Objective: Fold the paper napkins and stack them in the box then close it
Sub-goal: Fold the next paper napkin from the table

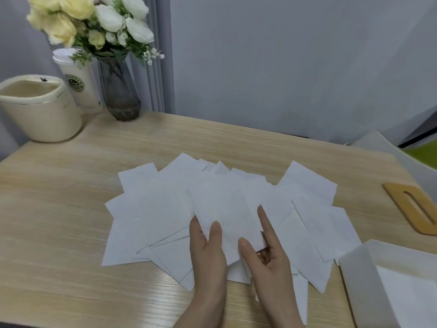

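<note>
- Head view shows many white paper napkins (212, 209) spread in a loose, overlapping fan on the wooden bench (59, 221), in front of the person.
- One top napkin (224, 216) lies in the middle of the pile, and both hands are on its near edge.
- The left hand (207, 247) pinches the near-left corner of this napkin, thumb on top and fingers under it.
- The right hand (264, 252) holds the near-right part; its thumb presses on the paper, the index finger lies straight along the sheet, and the other fingers are curled under the edge.
- The white box (354, 263) stands open at the near-right corner of the bench, well apart from the hands; a white sheet seems to lie inside, but I cannot tell how many.
- A wooden lid with a slot (411, 207) lies flat on the bench behind the box.
- I judge the step in hand is to lift this one napkin and fold it. To do it well, separate only the top sheet, bring the near edge onto the far edge so the corners meet, then press the crease flat with straight fingers.
- Thin paper tears easily and slides, so the pull should be gentle and the other sheets should not be dragged along.
- A vase of flowers (120, 91), a paper cup (80, 84) and a cream pot (40, 107) stand at the far-left corner.
</note>
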Demonstrator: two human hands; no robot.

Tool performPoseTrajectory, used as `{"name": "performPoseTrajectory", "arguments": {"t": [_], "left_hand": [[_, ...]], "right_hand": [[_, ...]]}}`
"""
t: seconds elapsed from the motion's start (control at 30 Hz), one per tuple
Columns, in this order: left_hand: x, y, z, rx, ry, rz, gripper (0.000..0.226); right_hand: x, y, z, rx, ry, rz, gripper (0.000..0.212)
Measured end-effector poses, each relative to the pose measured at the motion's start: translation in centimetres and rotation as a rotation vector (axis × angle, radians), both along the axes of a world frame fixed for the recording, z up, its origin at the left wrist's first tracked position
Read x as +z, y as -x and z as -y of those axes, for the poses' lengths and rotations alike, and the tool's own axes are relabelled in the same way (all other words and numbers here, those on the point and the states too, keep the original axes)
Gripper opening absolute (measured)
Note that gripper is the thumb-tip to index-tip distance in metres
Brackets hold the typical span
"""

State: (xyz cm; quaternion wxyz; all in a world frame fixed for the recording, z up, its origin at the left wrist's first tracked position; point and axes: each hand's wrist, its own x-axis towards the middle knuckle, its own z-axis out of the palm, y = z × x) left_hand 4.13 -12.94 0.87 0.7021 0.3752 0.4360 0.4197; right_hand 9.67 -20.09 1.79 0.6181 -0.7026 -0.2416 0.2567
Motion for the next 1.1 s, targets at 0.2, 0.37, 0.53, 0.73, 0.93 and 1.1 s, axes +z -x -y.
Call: {"name": "performPoseTrajectory", "arguments": {"t": [0.2, 0.37, 0.53, 0.73, 0.93, 1.1], "left_hand": [[0.9, -1.5, 1.3, 0.112, 0.074, 0.058, 0.028], [1.3, -2.5, 2.7, 0.125, 0.125, 0.100, 0.023], [1.5, -2.7, 3.7, 0.093, 0.069, 0.122, 0.020], [2.1, -2.7, 3.7, 0.014, -0.018, 0.164, 0.047], [2.2, -3.5, 4.9, -0.324, -0.214, 0.029, 0.047], [2.4, -5.5, 8.0, -0.557, -0.248, -0.048, 0.041]], "right_hand": [[0.0, 0.7, 1.0, -0.042, -0.010, -0.028, 0.057], [-0.1, 1.2, 1.7, -0.028, -0.070, -0.078, 0.046], [0.5, -0.5, 2.7, -0.087, -0.104, -0.132, 0.043], [2.8, -4.0, 6.0, -0.124, -0.018, 0.042, 0.043], [4.3, -7.6, 11.1, -0.197, 0.050, 0.152, 0.034], [4.9, -9.7, 15.4, -0.307, 0.060, 0.182, 0.028]]}}
